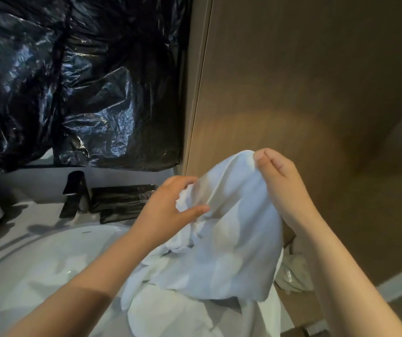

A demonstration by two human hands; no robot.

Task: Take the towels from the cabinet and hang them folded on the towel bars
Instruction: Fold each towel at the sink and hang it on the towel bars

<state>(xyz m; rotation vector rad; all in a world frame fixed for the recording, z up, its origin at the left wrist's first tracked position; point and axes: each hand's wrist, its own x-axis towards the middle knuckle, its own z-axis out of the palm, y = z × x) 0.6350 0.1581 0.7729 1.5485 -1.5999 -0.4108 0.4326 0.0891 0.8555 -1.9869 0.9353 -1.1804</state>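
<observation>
A white towel (231, 239) hangs in loose folds between my hands, over the counter's right end. My right hand (277, 183) pinches its top corner and holds it highest. My left hand (170, 205) grips a bunched edge lower and to the left, thumb and fingers curled around the cloth. More white towel cloth (178, 312) lies crumpled below, at the bottom of the view. No towel bar is in view.
A white sink basin (37, 259) sits at lower left, with a black faucet (73, 193) and a black tray (122, 198) behind it. Black plastic sheeting (73, 81) covers the wall above. A brown wooden panel (304, 81) stands right. Another pale cloth (294, 273) lies low right.
</observation>
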